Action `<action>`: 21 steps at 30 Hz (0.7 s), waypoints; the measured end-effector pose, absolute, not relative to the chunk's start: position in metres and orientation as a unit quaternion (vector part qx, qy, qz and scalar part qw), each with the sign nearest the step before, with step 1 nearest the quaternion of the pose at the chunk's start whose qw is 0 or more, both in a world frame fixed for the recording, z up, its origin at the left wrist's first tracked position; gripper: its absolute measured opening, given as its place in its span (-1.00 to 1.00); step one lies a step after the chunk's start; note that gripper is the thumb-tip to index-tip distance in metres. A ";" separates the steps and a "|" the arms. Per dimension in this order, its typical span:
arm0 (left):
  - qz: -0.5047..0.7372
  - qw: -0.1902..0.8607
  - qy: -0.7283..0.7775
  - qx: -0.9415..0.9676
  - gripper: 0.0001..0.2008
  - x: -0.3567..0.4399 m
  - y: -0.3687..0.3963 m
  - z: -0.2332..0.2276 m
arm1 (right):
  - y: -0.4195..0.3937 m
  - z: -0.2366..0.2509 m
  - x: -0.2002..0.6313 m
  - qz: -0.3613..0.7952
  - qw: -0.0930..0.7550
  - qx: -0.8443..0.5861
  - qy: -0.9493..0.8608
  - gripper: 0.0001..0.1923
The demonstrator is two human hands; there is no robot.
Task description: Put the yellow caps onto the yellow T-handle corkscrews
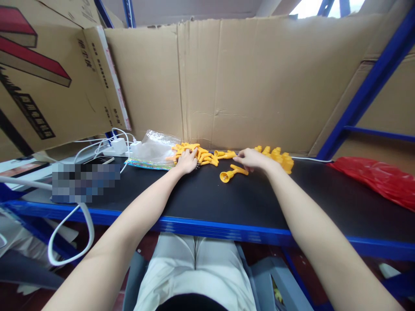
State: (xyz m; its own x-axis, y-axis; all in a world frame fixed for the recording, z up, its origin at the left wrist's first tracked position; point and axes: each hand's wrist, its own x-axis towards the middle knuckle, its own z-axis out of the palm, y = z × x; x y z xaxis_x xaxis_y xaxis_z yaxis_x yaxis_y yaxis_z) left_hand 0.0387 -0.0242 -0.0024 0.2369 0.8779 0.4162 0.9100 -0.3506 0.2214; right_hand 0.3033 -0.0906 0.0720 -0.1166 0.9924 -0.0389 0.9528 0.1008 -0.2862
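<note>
Hands are picking parts: left hand (187,162) lies flat, fingers spread, on the yellow pile (194,153) mid-frame, gripping nothing; right hand (252,159), loosely open, touches a funnel-shaped piece (231,172), seemingly needing a pinch.

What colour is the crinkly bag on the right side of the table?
Red: the bag shows in the head view.
</note>
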 end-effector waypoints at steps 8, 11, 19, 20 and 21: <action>-0.272 0.068 -0.522 -0.806 -0.59 0.039 -0.032 0.000 | -0.098 0.066 0.275 0.189 -0.030 -0.637 -0.747 -0.73; -0.283 0.084 -0.508 -0.809 -0.66 0.038 -0.030 0.000 | -0.097 0.064 0.274 0.155 -0.036 -0.639 -0.753 -0.77; -0.230 0.051 -0.507 -0.829 -0.51 0.042 -0.027 -0.002 | -0.096 0.060 0.278 0.044 0.019 -0.626 -0.779 -0.79; -0.216 0.039 -0.516 -0.828 -0.48 0.043 -0.028 -0.002 | -0.094 0.059 0.280 0.036 0.035 -0.630 -0.775 -0.78; -0.204 0.028 -0.526 -0.825 -0.46 0.043 -0.030 -0.002 | -0.092 0.058 0.281 0.027 0.053 -0.631 -0.773 -0.76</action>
